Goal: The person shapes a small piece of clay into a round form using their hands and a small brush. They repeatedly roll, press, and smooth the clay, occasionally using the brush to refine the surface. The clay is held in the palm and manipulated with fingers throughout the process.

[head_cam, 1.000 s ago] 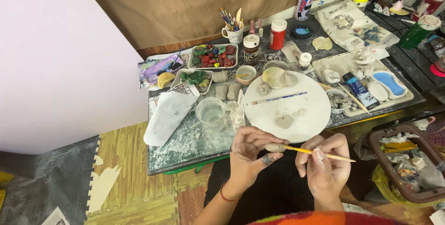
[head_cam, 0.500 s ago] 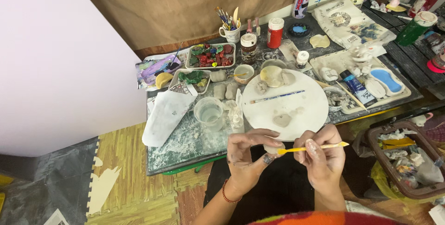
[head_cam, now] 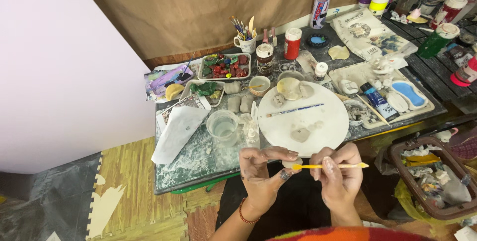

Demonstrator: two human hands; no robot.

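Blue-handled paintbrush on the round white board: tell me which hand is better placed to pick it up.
Left, probably. The left hand only pinches a small grey clay piece, nearer the blue-handled paintbrush; the right hand already grips a yellow-handled tool.

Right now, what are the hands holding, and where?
The left hand pinches a small clay piece at its edges. The right hand holds a yellow tool around its middle.

Both hands now sit a little lower, clear of the white round board [head_cam: 304,120]. The yellow tool [head_cam: 330,166] in the right hand [head_cam: 339,177] levels out, its tip meeting the small clay piece [head_cam: 290,162] pinched by the left hand [head_cam: 262,172].
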